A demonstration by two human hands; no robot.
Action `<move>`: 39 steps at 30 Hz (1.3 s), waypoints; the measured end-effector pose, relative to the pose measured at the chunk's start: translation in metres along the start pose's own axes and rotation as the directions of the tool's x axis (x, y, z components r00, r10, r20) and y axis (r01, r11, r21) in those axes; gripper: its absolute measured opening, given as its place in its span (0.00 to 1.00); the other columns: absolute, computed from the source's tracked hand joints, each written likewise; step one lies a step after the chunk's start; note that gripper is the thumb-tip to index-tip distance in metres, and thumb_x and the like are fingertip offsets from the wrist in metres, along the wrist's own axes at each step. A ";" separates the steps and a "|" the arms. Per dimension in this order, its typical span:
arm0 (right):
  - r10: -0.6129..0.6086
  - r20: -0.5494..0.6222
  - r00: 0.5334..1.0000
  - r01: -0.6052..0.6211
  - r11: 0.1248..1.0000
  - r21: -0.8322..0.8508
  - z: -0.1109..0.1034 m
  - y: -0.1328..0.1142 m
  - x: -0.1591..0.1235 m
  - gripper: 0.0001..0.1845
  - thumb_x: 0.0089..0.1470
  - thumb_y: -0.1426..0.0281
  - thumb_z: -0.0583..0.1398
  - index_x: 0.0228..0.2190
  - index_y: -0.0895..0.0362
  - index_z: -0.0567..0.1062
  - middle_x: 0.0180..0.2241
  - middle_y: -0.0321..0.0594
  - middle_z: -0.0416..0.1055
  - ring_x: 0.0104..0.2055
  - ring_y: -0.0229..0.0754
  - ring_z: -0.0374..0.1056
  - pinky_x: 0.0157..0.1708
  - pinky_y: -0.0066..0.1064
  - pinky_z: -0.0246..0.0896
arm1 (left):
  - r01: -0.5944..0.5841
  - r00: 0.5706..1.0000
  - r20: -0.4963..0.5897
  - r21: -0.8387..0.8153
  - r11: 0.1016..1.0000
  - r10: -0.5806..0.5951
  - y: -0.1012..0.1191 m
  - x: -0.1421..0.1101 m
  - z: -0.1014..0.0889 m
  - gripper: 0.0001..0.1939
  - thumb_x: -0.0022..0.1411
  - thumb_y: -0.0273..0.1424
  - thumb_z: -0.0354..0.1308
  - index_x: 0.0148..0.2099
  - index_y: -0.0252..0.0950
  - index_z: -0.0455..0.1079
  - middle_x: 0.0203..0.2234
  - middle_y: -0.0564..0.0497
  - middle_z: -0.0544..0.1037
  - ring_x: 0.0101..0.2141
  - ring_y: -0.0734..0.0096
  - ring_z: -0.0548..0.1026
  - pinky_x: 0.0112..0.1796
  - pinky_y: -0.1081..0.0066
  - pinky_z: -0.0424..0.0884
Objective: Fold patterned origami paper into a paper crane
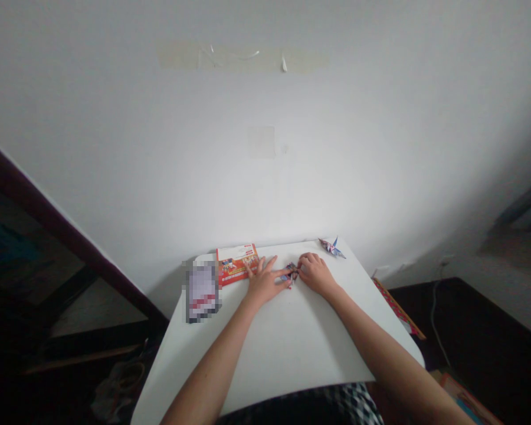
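Observation:
A small folded piece of patterned paper [291, 274] lies on the white table [292, 342] between my hands. My left hand [265, 281] rests flat on the table with its fingers spread, the fingertips pressing the paper's left side. My right hand [315, 273] is curled, its fingers pinched on the paper's right edge. A finished paper crane [333, 247] in blue, red and white stands at the table's far right corner, just beyond my right hand.
An orange-red printed sheet [236, 264] lies at the table's far edge, left of my hands. A blurred-out card or packet [202, 290] sits near the left edge. The white wall stands right behind the table. Dark floor and a cable lie to the right.

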State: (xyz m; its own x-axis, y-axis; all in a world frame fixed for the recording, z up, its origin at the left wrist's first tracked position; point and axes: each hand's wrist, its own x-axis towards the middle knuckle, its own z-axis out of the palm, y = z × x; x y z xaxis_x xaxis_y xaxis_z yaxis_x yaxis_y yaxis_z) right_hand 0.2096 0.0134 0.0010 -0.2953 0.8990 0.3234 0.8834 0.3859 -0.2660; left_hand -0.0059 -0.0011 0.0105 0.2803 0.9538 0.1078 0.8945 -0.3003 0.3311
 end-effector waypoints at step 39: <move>-0.074 -0.009 0.997 0.074 0.994 0.078 -0.001 -0.006 -0.005 0.16 0.61 0.60 0.64 0.50 0.50 0.77 0.56 0.45 0.70 0.60 0.50 0.64 0.61 0.46 0.57 | 0.094 0.995 -0.033 0.041 0.995 -0.092 0.002 0.001 -0.002 0.20 0.62 0.54 0.60 0.56 0.68 0.75 0.73 0.62 0.55 0.72 0.33 0.45 0.64 0.24 0.34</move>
State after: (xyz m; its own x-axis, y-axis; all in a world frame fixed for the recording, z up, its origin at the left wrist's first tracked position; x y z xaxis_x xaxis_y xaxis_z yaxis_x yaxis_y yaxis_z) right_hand 0.2067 0.0061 0.0016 -0.3564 0.8661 0.3504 0.8281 0.4665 -0.3109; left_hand -0.0045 -0.0007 0.0127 0.1849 0.9769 0.1074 0.9305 -0.2092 0.3008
